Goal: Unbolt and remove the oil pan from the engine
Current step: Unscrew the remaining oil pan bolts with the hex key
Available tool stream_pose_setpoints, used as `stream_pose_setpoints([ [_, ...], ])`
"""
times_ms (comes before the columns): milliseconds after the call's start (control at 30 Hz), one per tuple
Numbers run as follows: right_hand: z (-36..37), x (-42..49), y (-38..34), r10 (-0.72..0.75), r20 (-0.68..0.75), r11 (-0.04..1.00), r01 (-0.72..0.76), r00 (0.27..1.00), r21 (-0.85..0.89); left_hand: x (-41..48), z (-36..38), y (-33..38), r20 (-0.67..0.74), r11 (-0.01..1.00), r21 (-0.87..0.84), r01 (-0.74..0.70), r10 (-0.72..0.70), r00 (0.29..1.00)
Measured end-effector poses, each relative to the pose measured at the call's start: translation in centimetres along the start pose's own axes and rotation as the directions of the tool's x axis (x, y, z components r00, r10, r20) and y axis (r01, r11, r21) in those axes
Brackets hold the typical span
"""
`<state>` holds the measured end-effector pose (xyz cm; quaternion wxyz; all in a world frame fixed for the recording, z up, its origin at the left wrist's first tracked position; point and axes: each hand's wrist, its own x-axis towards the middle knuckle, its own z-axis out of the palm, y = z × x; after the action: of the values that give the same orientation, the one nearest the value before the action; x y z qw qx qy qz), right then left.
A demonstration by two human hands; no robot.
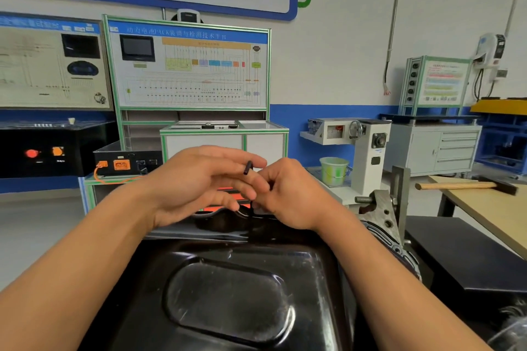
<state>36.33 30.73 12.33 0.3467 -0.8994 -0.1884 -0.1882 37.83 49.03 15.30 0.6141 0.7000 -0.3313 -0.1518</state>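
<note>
One hex key (248, 167) stands at the single oil pan's (228, 293) far edge; right hand (288, 196) pinches it; left hand (194, 182) touches it, fingers straight.

Fingers (251, 183) cover the hex key (251, 221) mid-shaft; the oil pan (228, 302) is cropped.

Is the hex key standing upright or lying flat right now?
Upright: the hex key points straight down at the far edge of the oil pan, pinched by the right hand.
</note>
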Motion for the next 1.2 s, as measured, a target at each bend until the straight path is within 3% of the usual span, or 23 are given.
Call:
stream_pose_setpoints([
  [100, 0.1, 0.0, 0.0, -0.018, 0.014, 1.000, 0.018, 1.000, 0.019, 0.0, -0.3, -0.1, -0.027, 0.987, 0.152, -0.059, 0.064, 0.998],
  [233, 0.3, 0.3, 0.3, -0.032, 0.025, 0.999, 0.032, 0.999, 0.019, 0.7, 0.4, -0.3, -0.180, 0.915, 0.362, -0.178, 0.256, 0.950],
  [433, 0.5, 0.5, 0.6, -0.041, 0.061, 0.998, 0.039, 0.997, 0.044, 2.2, 1.4, -0.4, -0.360, 0.864, 0.497, -0.078, 0.288, 0.887],
  [567, 0.7, 0.6, 0.9, -0.015, 0.068, 0.997, 0.010, 0.998, 0.078, 2.5, 1.5, -0.5, -0.395, 0.921, 0.389, 0.003, 0.164, 0.904],
  [633, 0.7, 0.6, 0.9, -0.016, 0.072, 0.997, 0.011, 0.997, 0.076, 2.3, 1.4, -0.6, -0.374, 0.970, 0.243, 0.013, 0.081, 0.924],
  [767, 0.6, 0.6, 1.0, -0.016, 0.038, 0.998, 0.013, 0.999, 0.066, 1.3, -0.1, -0.4, -0.111, 0.989, -0.137, 0.050, -0.065, 0.992],
  [833, 0.5, 0.5, 0.9, -0.014, 0.031, 0.998, 0.012, 0.999, 0.061, 0.9, -0.8, -0.5, 0.042, 0.980, -0.186, 0.063, -0.056, 0.998],
  [933, 0.5, 0.4, 0.9, -0.013, 0.054, 0.999, 0.011, 0.998, 0.046, 1.0, -0.8, -0.5, 0.069, 0.997, -0.079, 0.020, -0.014, 0.998],
  [1067, 0.7, 0.6, 0.9, -0.019, 0.083, 0.998, 0.014, 0.996, 0.058, 1.7, 0.3, -0.2, -0.159, 0.978, 0.201, -0.056, 0.089, 0.983],
  [1200, 1.1, 0.8, 1.0, 0.012, 0.108, 0.998, -0.018, 0.994, 0.055, 2.8, 1.0, -0.6, -0.330, 0.941, 0.337, -0.019, 0.136, 0.934],
])
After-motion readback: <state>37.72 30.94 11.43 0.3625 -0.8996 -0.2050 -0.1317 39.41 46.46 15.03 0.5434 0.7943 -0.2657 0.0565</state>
